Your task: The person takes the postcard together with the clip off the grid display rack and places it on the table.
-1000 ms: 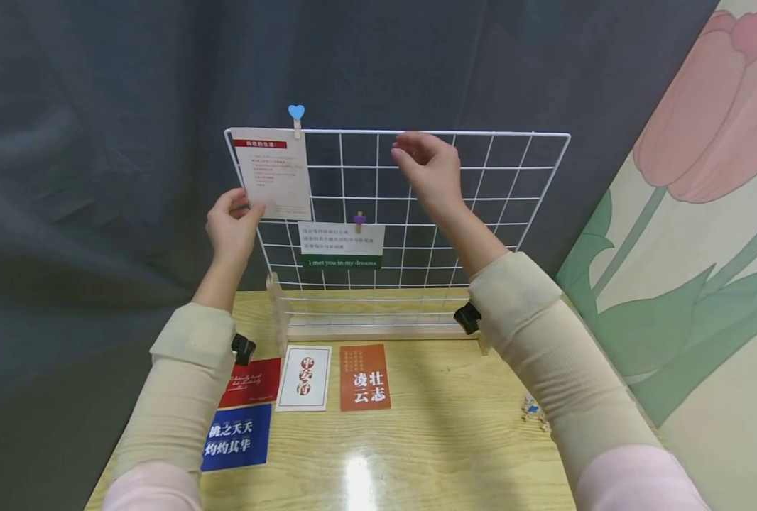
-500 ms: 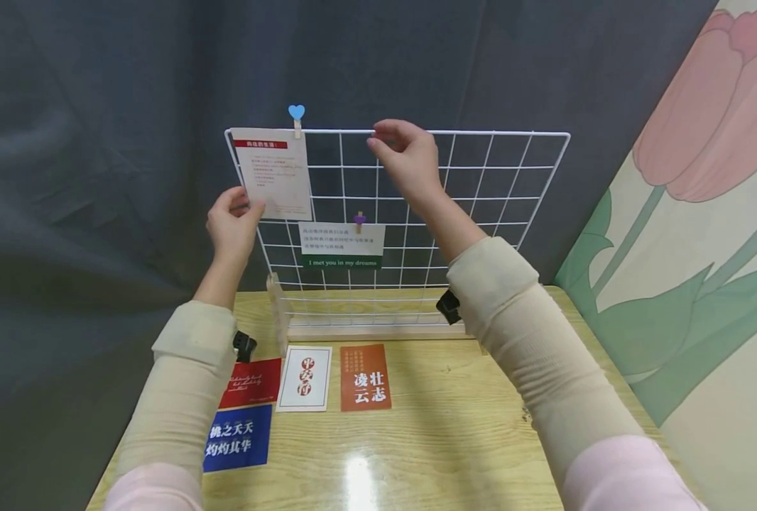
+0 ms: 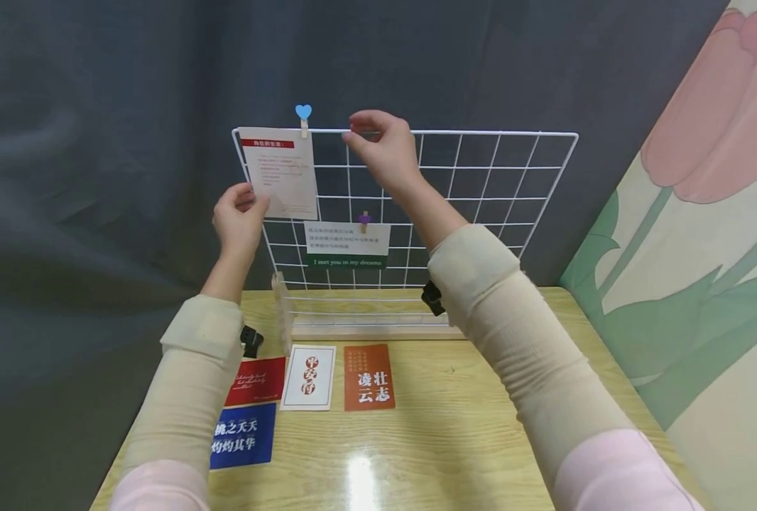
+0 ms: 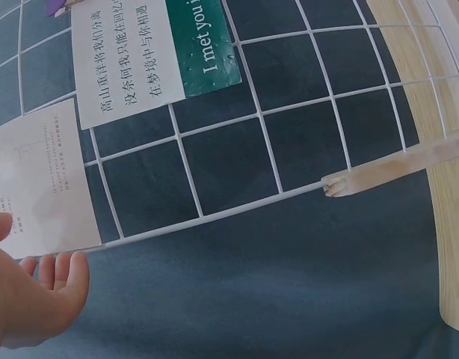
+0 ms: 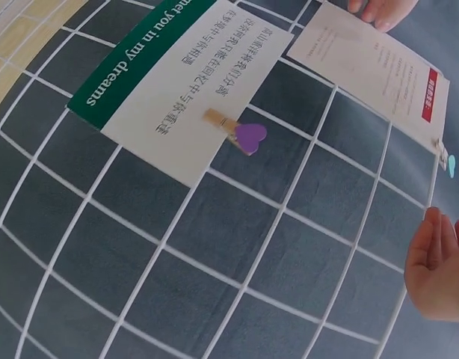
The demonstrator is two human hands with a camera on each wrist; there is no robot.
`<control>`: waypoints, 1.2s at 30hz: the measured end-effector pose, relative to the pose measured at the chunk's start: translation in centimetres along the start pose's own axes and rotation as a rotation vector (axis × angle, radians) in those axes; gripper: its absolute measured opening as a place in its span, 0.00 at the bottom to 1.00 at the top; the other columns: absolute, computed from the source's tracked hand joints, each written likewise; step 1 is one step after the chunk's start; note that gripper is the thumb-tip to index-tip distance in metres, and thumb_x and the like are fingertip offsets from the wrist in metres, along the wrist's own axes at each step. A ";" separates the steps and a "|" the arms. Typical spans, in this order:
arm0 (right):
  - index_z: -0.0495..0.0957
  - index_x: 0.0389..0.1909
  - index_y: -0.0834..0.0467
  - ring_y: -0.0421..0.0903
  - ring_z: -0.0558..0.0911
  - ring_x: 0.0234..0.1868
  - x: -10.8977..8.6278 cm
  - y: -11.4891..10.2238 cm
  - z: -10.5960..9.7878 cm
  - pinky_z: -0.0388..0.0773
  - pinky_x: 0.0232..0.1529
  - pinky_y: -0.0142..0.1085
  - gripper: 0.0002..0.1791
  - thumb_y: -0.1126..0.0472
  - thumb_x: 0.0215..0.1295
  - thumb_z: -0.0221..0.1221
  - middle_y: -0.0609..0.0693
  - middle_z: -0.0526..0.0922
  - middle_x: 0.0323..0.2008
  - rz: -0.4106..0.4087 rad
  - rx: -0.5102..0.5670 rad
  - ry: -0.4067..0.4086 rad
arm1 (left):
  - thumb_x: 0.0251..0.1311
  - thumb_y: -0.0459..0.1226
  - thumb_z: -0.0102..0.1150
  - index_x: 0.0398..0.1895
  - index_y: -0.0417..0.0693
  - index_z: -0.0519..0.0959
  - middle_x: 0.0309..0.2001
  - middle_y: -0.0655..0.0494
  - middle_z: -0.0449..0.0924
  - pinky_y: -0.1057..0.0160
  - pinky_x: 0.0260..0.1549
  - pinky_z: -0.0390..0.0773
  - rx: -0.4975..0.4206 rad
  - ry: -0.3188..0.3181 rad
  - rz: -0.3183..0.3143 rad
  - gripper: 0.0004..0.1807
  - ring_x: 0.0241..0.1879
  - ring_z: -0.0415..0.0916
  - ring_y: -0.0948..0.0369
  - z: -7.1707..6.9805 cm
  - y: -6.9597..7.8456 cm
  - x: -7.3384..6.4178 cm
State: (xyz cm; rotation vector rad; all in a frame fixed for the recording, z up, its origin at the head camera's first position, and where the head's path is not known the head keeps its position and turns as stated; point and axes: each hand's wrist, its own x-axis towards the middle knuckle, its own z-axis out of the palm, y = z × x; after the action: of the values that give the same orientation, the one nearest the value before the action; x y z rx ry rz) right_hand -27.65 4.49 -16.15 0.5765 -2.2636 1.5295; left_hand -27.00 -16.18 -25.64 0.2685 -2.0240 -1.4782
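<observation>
A white wire grid rack (image 3: 439, 183) stands upright on the table. At its upper left hangs a white card with a red heading (image 3: 280, 174), held at the top by a wooden clothespin with a blue heart (image 3: 304, 119). My left hand (image 3: 238, 220) pinches this card's lower left edge, thumb in front and fingers behind. Right of the clothespin, my right hand (image 3: 385, 149) is at the top wire, its fingers loosely bent with nothing seen between them. Below hangs a white-and-green card (image 3: 348, 245) under a clothespin with a purple heart (image 5: 250, 137).
In front of the rack lie a red card (image 3: 258, 380), a blue card (image 3: 243, 436), a white card with red writing (image 3: 308, 377) and an orange card (image 3: 368, 376) on the wooden table (image 3: 429, 440). A dark curtain (image 3: 129, 106) hangs behind; a tulip-painted wall (image 3: 692, 241) is at right.
My right hand has moved left along the top wire toward the blue-heart clothespin. My left hand keeps its grip on the card. The head view has shifted slightly.
</observation>
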 end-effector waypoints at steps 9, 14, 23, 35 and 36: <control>0.73 0.46 0.60 0.40 0.69 0.46 0.2 -0.8 1.2 0.68 0.42 0.26 0.15 0.61 0.57 0.55 0.48 0.74 0.43 0.046 -0.015 -0.051 | 0.51 0.34 0.57 0.45 0.39 0.73 0.43 0.48 0.73 0.67 0.38 0.71 -0.057 0.005 -0.046 0.17 0.40 0.69 0.58 0.6 0.3 -0.1; 0.73 0.47 0.58 0.40 0.66 0.48 0.3 -0.9 1.7 0.66 0.43 0.26 0.16 0.59 0.57 0.55 0.47 0.74 0.43 0.064 -0.043 -0.063 | 0.51 0.32 0.58 0.43 0.37 0.74 0.40 0.48 0.74 0.67 0.37 0.71 -0.111 0.007 -0.055 0.15 0.38 0.70 0.59 1.0 0.2 -0.3; 0.70 0.51 0.57 0.39 0.65 0.49 0.8 -1.4 2.2 0.67 0.45 0.27 0.19 0.57 0.58 0.54 0.48 0.72 0.46 0.136 -0.038 -0.055 | 0.51 0.31 0.56 0.40 0.36 0.73 0.37 0.49 0.73 0.67 0.36 0.72 -0.139 0.015 -0.048 0.12 0.37 0.70 0.60 1.4 0.7 -0.5; 0.69 0.52 0.50 0.36 0.68 0.50 4.4 1.5 4.2 0.68 0.47 0.29 0.21 0.54 0.56 0.57 0.43 0.70 0.48 0.212 0.076 -0.051 | 0.54 0.31 0.54 0.40 0.37 0.74 0.37 0.48 0.74 0.66 0.36 0.72 -0.137 0.046 -0.089 0.11 0.37 0.70 0.60 1.4 0.8 -0.3; 0.69 0.52 0.50 0.36 0.68 0.50 4.8 1.9 4.4 0.68 0.47 0.28 0.22 0.54 0.55 0.57 0.43 0.70 0.49 0.214 0.076 -0.054 | 0.54 0.31 0.53 0.41 0.37 0.74 0.37 0.48 0.74 0.66 0.36 0.72 -0.139 0.046 -0.098 0.11 0.37 0.70 0.60 1.3 0.7 -0.3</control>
State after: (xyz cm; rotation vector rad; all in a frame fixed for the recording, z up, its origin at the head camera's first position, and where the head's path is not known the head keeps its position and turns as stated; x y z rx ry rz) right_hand -33.00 0.33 -16.85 0.4110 -2.3817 1.7262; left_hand -27.43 -14.74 -25.31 0.3449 -1.8852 -1.6490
